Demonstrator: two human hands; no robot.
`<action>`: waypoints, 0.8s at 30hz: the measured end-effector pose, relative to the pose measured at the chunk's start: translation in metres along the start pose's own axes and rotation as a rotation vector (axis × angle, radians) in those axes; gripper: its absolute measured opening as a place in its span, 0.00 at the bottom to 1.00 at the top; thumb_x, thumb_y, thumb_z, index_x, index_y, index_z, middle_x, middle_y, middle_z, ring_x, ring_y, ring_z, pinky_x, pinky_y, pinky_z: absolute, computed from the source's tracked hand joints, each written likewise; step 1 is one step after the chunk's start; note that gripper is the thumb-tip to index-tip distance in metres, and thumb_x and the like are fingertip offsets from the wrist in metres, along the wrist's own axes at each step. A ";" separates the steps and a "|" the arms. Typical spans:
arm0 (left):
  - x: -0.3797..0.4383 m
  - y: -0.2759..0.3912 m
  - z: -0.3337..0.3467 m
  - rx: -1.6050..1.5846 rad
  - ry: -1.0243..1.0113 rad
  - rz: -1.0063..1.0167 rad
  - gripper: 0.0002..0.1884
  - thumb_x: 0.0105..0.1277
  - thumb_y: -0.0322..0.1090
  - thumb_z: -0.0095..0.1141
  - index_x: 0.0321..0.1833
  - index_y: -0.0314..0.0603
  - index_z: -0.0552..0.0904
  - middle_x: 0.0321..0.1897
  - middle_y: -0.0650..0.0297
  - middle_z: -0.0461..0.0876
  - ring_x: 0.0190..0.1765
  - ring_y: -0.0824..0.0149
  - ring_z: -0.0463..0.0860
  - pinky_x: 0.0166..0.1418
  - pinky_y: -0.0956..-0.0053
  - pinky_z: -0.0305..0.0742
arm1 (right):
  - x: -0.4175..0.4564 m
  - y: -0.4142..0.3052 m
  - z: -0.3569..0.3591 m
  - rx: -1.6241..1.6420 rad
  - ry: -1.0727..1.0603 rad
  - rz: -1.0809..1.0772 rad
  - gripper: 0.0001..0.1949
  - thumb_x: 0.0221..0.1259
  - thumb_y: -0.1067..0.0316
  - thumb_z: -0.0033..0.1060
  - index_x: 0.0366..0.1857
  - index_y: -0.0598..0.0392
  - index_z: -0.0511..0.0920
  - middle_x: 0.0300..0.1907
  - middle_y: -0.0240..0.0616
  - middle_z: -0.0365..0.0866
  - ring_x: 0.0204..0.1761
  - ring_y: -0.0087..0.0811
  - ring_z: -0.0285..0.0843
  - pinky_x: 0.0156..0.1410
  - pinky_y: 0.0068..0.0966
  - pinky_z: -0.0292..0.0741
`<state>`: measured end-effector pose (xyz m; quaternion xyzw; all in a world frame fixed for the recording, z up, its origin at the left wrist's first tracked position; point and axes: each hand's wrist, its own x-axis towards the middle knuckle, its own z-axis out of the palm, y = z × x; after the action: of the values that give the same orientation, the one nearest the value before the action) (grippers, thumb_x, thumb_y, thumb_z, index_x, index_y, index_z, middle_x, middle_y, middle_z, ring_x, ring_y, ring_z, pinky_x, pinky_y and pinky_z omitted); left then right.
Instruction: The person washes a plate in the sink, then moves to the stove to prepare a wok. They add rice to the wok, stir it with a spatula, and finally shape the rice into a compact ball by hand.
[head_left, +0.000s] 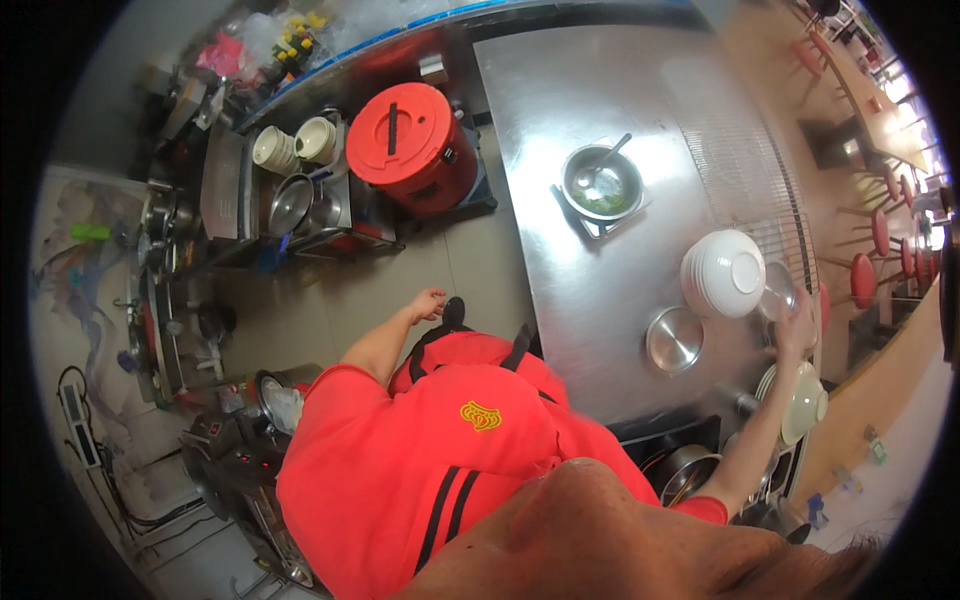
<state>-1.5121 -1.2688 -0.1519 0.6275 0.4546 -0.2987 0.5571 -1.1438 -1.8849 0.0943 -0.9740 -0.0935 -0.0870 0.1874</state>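
My right hand (796, 322) is at the right side of the steel counter (600, 315), its fingers on the edge of a shallow metal dish (775, 291). Just left of that dish is an upside-down stack of white ribbed bowls (712, 274). A second round metal dish (675, 340) lies on the counter nearer to me. Farther off, a metal pot (602, 182) with green leaves and a spoon (616, 148) in it rests on a small square stand. My left hand (429, 304) hangs over the floor beside the counter, fingers loosely curled, with nothing visible in it.
Left of the counter stands a red lidded bucket (412, 142). Beyond it are stacked bowls (315, 141) and a lidded pan (292, 204). A wire rack (750, 165) lines the counter's right edge. Pale green bowls (801, 405) sit below my right forearm, near a pot (686, 472).
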 end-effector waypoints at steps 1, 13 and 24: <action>0.000 -0.013 -0.010 -0.047 0.017 -0.006 0.20 0.68 0.40 0.49 0.61 0.45 0.69 0.45 0.61 0.77 0.41 0.65 0.80 0.41 0.70 0.77 | 0.002 -0.053 0.016 0.079 -0.069 -0.021 0.18 0.57 0.67 0.58 0.51 0.62 0.73 0.50 0.50 0.76 0.55 0.45 0.73 0.59 0.34 0.68; 0.043 -0.102 -0.191 -0.018 -0.078 -0.025 0.18 0.69 0.40 0.46 0.60 0.45 0.70 0.43 0.63 0.78 0.38 0.70 0.78 0.38 0.72 0.77 | -0.212 -0.354 0.219 0.580 -0.803 0.188 0.15 0.56 0.65 0.60 0.45 0.61 0.74 0.43 0.49 0.80 0.48 0.42 0.77 0.53 0.34 0.73; 0.064 -0.158 -0.299 -0.264 0.088 -0.080 0.13 0.65 0.34 0.48 0.52 0.47 0.73 0.32 0.66 0.77 0.30 0.71 0.77 0.28 0.74 0.75 | -0.373 -0.437 0.300 0.381 -1.154 0.345 0.18 0.64 0.62 0.54 0.53 0.61 0.72 0.51 0.49 0.77 0.53 0.42 0.76 0.55 0.34 0.72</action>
<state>-1.6684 -0.9686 -0.2154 0.5427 0.5385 -0.2304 0.6020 -1.5583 -1.4281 -0.1037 -0.8148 -0.0352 0.5018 0.2883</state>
